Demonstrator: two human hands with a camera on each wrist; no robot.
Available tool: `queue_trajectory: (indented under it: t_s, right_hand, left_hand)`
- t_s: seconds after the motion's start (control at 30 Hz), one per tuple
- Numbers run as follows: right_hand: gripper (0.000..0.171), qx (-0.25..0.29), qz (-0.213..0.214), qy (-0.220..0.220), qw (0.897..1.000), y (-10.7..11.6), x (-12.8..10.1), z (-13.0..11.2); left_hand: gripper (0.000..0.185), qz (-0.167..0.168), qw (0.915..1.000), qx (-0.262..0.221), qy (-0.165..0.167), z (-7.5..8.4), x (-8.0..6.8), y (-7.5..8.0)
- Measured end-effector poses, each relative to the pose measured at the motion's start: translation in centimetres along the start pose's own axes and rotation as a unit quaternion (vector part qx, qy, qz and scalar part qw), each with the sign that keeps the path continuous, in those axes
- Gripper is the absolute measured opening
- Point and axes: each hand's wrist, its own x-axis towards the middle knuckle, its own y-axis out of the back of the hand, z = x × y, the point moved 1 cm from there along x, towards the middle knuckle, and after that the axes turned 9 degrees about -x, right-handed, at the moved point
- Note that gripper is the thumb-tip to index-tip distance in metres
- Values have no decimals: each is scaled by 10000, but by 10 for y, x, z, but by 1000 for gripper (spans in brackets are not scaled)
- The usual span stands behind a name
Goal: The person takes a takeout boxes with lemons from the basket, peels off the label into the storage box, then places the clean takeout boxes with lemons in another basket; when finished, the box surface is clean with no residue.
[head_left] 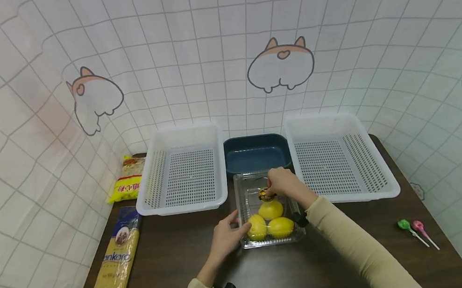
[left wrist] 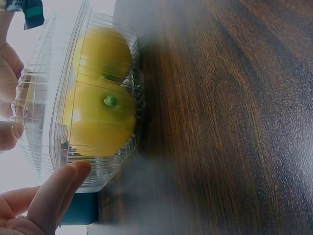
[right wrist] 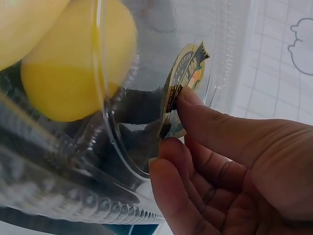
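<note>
A clear plastic clamshell container (head_left: 244, 185) stands on the dark wooden table (head_left: 176, 262) and holds three yellow lemons (head_left: 270, 210). My left hand (head_left: 239, 221) holds the container's left side, thumb against the front wall and fingers behind. In the left wrist view a fingertip (left wrist: 61, 188) touches the container's rim (left wrist: 98, 174) beside a lemon (left wrist: 100, 117). My right hand (head_left: 271, 191) pinches a round gold sticker (head_left: 265, 195) on the clear lid. In the right wrist view the right hand (right wrist: 173, 122) has that sticker (right wrist: 188, 66) peeled partly off the plastic (right wrist: 122, 147), next to a lemon (right wrist: 68, 68).
Two white slotted baskets (head_left: 183, 172) (head_left: 338, 161) flank a dark blue tray (head_left: 256, 153) behind the container. A spaghetti pack (head_left: 114, 262) and a yellow noodle bag (head_left: 126, 178) lie at the left. Two lollipops (head_left: 413, 227) lie at the right.
</note>
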Motion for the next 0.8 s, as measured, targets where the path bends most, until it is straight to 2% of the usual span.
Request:
queue_trajectory:
  t_s: [0.3, 0.53, 0.8]
  right_hand:
    - [15, -70, 74, 64, 9999, -2, 2, 1]
    - [13, -246, 259, 719, 9968, 4, -1, 6]
    - [15, 698, 261, 1342, 9882, 32, 6, 29]
  left_hand:
    - [67, 18, 10000, 37, -42, 0, 0, 0]
    - [68, 6, 10000, -4, -2, -1, -1, 2]
    - [67, 39, 10000, -28, 25, 0, -2, 1]
